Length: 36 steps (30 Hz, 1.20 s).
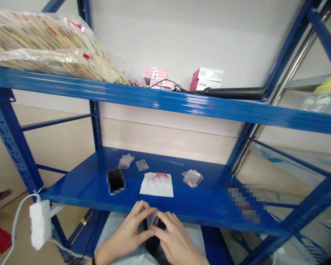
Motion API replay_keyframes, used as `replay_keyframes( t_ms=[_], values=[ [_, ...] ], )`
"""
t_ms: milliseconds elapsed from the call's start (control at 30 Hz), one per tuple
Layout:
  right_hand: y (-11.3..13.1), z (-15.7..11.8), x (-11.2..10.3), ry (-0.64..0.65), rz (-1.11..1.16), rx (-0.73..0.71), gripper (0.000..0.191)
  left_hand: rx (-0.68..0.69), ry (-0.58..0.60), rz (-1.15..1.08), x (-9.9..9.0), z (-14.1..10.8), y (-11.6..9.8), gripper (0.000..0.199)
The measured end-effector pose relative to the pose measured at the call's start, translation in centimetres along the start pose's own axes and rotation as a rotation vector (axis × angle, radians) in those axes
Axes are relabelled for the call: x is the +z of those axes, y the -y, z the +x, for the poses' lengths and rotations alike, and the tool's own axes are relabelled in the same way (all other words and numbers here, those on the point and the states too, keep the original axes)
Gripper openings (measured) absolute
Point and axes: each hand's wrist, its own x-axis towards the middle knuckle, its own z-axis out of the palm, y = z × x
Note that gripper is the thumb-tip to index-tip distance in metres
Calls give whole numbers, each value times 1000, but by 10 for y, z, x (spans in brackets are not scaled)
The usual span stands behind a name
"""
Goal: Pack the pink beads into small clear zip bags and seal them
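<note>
Just in front of the shelf's front edge, a small clear plastic bag is stretched between my hands. My left hand pinches its left side with thumb and fingertips. On the other side my right hand grips it the same way, the fingertips nearly meeting at the top. Whether anything is inside the bag cannot be made out. Beyond my hands lies a white paper sheet with small pink and dark beads heaped on its far part. Small clear bags are piled to its right.
More clear bags and a single bag lie at the back left of the blue shelf, near a blurred-out dark object. Above is an upper shelf beam. A white power strip hangs at the left post.
</note>
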Motion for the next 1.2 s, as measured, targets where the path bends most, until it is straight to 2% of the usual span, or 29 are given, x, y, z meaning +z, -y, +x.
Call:
replay_keyframes(
  t_ms=[67, 133, 300, 400, 533, 633, 733, 867, 1033, 1133, 1200],
  values=[
    [-1, -3, -10, 15, 73, -26, 54, 48, 53, -8, -5, -1, 2, 65],
    [0, -4, -14, 12, 121, -35, 52, 50, 86, -5, -5, -2, 6, 67],
    [3, -2, -15, 22, 158, -59, 34, 16, 132, -22, 3, -4, 17, 75],
    [1, 2, -17, 37, 147, -99, 29, 1, 117, -51, 4, -5, 20, 76],
    [1, 2, -22, 39, 124, -151, 33, -12, 93, -121, 2, -4, 16, 69],
    [1, -2, -28, -8, 120, -179, 39, -12, 52, -219, 1, -3, 10, 66],
    [-10, -1, -34, -154, 227, -180, 41, -45, 1, -376, -2, 3, 9, 58],
    [-48, 34, -29, -396, 467, 5, 30, -101, -68, -615, -6, 21, 17, 45],
    [-92, 109, 11, -420, 321, 152, 24, -156, -333, -851, -6, 59, 41, 50],
    [-97, 143, 32, -389, 159, 225, 20, -175, -530, -937, -3, 81, 55, 49],
    [-95, 155, 40, -380, 107, 250, 16, -157, -600, -966, -1, 90, 61, 49]
  ],
)
